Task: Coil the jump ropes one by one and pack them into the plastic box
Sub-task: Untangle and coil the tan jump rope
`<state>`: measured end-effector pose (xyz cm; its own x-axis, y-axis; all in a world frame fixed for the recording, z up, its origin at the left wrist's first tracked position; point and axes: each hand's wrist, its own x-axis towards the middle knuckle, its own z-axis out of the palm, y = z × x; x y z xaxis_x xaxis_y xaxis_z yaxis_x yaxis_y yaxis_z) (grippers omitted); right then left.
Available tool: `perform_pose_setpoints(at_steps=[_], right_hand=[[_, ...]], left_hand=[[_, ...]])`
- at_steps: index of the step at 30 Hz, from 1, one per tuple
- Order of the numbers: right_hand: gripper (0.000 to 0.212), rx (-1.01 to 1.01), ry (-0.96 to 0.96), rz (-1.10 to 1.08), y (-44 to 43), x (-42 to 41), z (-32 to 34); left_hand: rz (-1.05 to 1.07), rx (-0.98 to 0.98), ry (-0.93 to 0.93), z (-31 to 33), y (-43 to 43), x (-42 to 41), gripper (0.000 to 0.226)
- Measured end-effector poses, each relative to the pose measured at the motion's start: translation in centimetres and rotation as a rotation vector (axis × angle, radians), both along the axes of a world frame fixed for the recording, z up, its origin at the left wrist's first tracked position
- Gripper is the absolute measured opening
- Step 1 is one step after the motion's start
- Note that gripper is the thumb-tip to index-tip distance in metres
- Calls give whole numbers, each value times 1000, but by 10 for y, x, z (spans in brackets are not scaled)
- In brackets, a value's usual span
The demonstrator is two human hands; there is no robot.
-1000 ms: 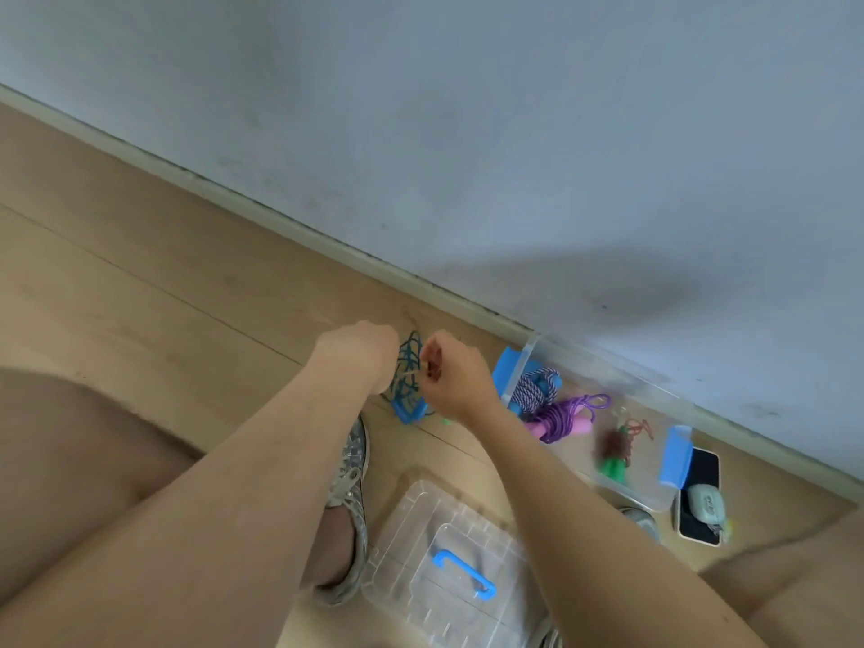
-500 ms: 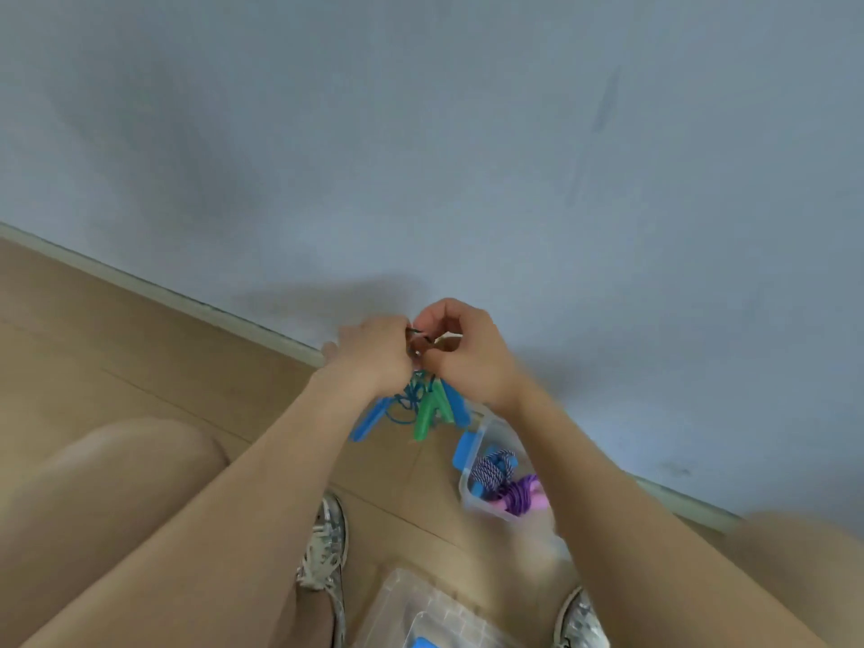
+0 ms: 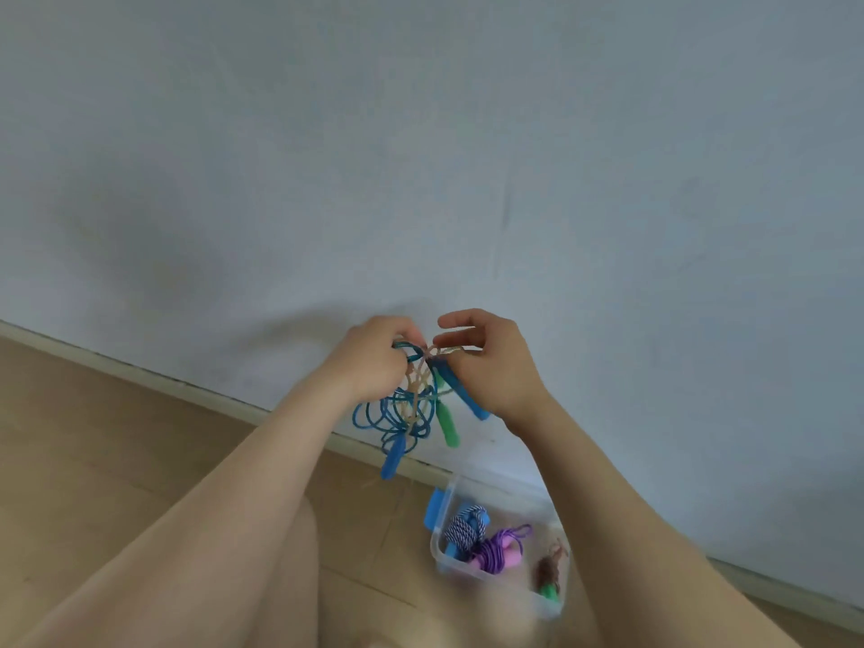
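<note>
Before the pale blue-grey wall, left hand clasps the coiled blue cord jump rope while right hand pinches a thin tan band, seemingly to bind the coil.

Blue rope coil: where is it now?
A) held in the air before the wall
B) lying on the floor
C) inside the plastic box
A: the left hand grips the blue rope coil above the floor; the right hand pinches a beige band at its top.
</note>
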<state>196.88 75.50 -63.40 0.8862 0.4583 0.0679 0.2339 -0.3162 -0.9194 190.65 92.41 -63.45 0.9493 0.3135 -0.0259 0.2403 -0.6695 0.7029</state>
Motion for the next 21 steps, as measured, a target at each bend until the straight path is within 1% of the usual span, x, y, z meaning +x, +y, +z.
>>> perform_pose_setpoints(at_steps=[2,4,6,7,9,10,12,13,15,17,19,21], right_hand=[[38,47,-7,-121,-5,-2,-2],[44,196,65,-207,-10,-5,3],[49,377,172,-216,-15,-10,11],[49,433,213,-206,-17,-12,14],[47,459,243,-188,-21,-16,15],[45,433,224,-193,-22,-16,14],[37,302,146,-241,-26,-13,10],[32,194,86,-265,-27,-11,7],[26,-93,-59,-239,-31,-8,2],[29,-394,-150,-113,-33,-7,-5],[28,-593,-170,-16,-31,-8,-11],[28,-676,-151,0,-30,-6,-14]], left_hand=[[-10,22,4,-7,-3,-4,51],[-10,57,29,-12,-5,-6,52],[-7,52,33,-14,-6,-6,52],[-4,56,34,-15,-6,-5,53],[3,64,44,-16,-4,-3,55],[4,56,50,-17,-4,-2,56],[23,33,61,-18,-3,-1,57],[40,21,61,-18,-2,0,57],[82,-14,53,-19,0,0,57],[139,-75,18,-19,0,0,55],[207,-122,-25,-19,1,0,52],[274,-216,-61,-20,4,0,50]])
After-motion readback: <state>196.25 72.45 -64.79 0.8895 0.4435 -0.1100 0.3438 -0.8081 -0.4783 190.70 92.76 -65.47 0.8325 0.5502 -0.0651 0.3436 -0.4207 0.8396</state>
